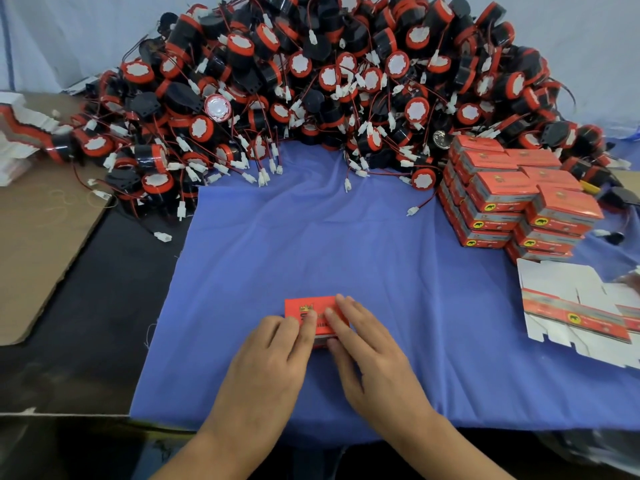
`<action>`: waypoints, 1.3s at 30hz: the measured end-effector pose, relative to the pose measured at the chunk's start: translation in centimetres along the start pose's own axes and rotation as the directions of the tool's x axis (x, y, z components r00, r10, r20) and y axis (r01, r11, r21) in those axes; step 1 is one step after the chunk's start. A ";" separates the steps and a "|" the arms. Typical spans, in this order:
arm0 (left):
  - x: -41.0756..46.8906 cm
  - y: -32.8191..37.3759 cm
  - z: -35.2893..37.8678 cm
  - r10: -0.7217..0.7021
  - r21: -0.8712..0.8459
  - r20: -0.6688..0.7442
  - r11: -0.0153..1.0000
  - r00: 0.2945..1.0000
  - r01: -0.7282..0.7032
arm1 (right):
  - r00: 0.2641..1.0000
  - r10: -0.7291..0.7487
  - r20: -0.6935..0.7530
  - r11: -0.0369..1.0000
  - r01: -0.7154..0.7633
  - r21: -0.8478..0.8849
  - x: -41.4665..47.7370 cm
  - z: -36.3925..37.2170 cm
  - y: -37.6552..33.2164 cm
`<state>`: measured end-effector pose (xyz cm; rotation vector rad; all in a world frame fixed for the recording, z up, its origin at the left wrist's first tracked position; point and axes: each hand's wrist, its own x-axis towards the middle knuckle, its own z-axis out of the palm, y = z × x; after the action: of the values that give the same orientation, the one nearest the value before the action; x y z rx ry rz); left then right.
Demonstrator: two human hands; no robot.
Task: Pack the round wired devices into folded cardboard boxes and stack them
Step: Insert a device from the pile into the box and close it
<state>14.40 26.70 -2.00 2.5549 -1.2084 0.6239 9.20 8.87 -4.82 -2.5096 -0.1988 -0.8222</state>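
Near the front of the blue cloth (381, 265), the red box (302, 305) lies under your left hand (273, 355) and right hand (372, 348), fingers flat, pressing its lid. Release early and the flap may reopen; the uneven box stack (512, 199) at your right could slip when you add it.

Packing station in a small workshop, probably a light-assembly or dispatch room. A bulk heap of identical round wired devices (311, 81) fills the back of a cloth-covered surface (86, 323). Stacked printed boxes (512, 199) and unfolded carton blanks (571, 306) lie at the right, a cardboard sheet (41, 237) at the left.
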 end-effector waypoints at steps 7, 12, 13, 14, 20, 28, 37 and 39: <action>-1.4 -0.8 1.2 -0.057 -0.191 -0.183 0.981 0.981 0.022 | 0.991 -0.086 -0.103 0.994 0.078 -0.078 -0.4 0.0 0.0; -0.7 -0.7 1.2 0.011 -0.088 -0.160 0.996 0.987 -0.025 | 0.986 -0.120 -0.117 0.984 0.103 -0.146 -0.2 0.5 -0.2; -0.6 -0.7 1.0 0.016 -0.096 -0.149 0.995 0.989 -0.031 | 0.985 -0.117 -0.123 0.984 0.099 -0.147 -0.2 0.5 -0.1; -0.5 -0.7 1.0 0.012 -0.114 -0.145 0.993 0.989 -0.028 | 0.986 -0.107 -0.126 0.986 0.089 -0.139 -0.2 0.6 0.0; -0.2 -0.4 1.2 -0.378 -0.548 -0.068 0.787 0.923 0.282 | 0.988 0.130 -0.080 0.980 -0.115 0.164 -0.2 0.2 0.0; 1.5 0.1 2.4 -0.757 -0.799 0.324 0.102 0.568 0.593 | 0.803 0.593 0.056 0.712 -0.555 0.430 1.2 -0.7 0.3; 9.7 6.1 3.1 -0.484 -0.872 0.346 0.150 0.804 0.466 | 0.559 0.815 -0.156 0.490 -0.519 0.700 2.4 -4.7 3.7; 12.5 8.1 4.0 -0.389 -0.874 0.397 0.118 0.831 0.472 | 0.504 0.845 -0.179 0.468 -0.533 0.705 3.1 -6.3 5.7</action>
<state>16.27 11.68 0.76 1.5985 -0.4278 -0.3486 10.02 0.78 -0.92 -1.4469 0.7003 -0.8348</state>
